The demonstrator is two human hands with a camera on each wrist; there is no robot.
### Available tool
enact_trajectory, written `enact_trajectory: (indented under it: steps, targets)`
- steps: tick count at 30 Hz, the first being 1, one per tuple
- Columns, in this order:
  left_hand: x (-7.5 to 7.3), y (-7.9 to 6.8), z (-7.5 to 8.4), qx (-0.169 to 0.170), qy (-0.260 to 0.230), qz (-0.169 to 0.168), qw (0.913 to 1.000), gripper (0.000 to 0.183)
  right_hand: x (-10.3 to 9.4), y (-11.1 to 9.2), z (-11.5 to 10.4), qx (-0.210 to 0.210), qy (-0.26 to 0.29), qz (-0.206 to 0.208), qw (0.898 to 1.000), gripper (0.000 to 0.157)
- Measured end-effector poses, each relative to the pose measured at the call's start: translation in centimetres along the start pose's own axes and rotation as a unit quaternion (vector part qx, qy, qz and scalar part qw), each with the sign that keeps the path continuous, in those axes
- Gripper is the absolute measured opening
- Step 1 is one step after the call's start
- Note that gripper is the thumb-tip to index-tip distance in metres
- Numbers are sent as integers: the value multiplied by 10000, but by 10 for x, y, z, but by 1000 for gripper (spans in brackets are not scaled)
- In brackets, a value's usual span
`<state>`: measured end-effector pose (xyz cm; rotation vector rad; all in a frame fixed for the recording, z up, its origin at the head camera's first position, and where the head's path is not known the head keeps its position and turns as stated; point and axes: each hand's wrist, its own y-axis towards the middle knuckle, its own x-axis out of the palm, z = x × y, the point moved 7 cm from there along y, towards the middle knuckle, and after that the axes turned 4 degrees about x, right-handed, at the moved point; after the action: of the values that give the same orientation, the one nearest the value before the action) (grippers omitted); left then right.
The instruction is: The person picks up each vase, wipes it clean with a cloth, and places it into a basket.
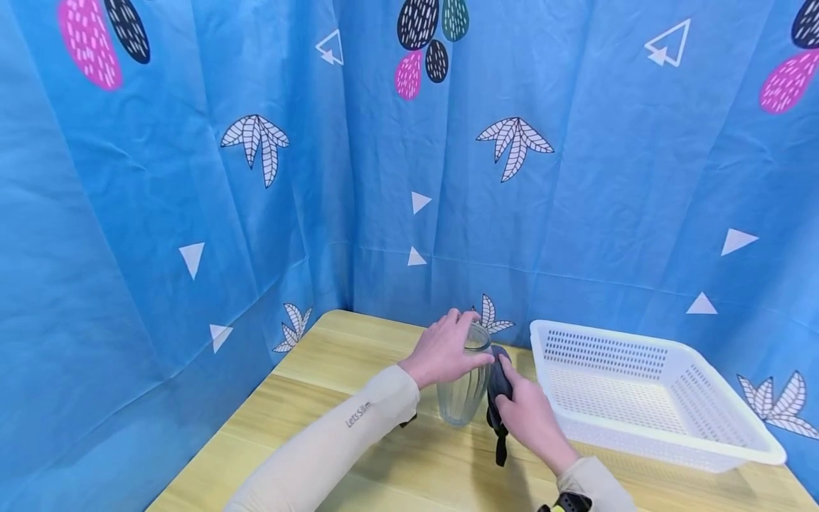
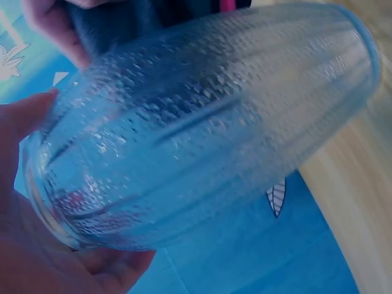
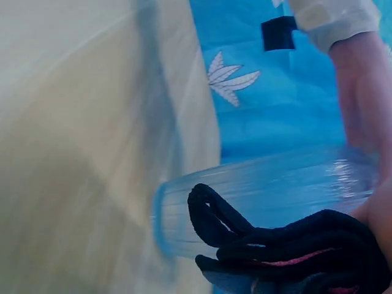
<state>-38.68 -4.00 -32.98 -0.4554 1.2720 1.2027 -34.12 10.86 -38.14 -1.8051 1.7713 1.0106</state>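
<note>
A clear ribbed glass vase (image 1: 459, 404) stands about upright over the wooden table. My left hand (image 1: 443, 352) grips it at the top, thumb and fingers spread around its rim. In the left wrist view the textured side of the vase (image 2: 202, 135) fills the middle. My right hand (image 1: 530, 418) holds a dark folded cloth item (image 1: 499, 377) close beside the vase's right side, and a black strap hangs below. Seen from the right wrist, the folded item (image 3: 288, 251) shows several black layers, a loop and pink edging, overlapping the vase.
To the right, a white perforated plastic basket (image 1: 640, 442) sits on the wooden table (image 1: 333, 355), near my right hand. A blue patterned curtain (image 1: 448, 220) hangs behind the table and along its left edge.
</note>
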Motion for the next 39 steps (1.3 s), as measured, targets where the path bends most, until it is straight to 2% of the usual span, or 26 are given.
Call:
enact_trajectory:
  steps: [3, 7, 11, 17, 23, 29, 33, 39]
  targets:
    - [1, -1, 0, -26, -305, -115, 9995, 76, -12, -1, -13, -202, -56, 191, 9996, 73]
    - [4, 0, 1, 85, -591, -191, 9980, 75, -26, 0, -31, -724, -176, 615, 9953, 72]
    - [5, 3, 1, 197, -715, -129, 9972, 74, -29, 7, -40, -987, -380, 776, 9914, 72]
    - [7, 4, 0, 193, -852, -63, 9962, 75, -10, 21, -23, -624, -639, 393, 9952, 74]
    - [9, 4, -1, 282, -862, -3, 9959, 75, 14, 23, 3, -393, -703, 92, 9967, 71]
    - [7, -1, -6, 232, -964, 38, 9951, 76, 51, 20, 23, -178, -813, -694, 9941, 63]
    - [7, -1, -7, 270, -634, -1, 9976, 74, 58, 18, 27, -116, -832, -955, 9919, 62]
    - [6, 3, 1, 331, 334, 130, 9988, 74, 41, 9, 22, -115, -691, -791, 9944, 65]
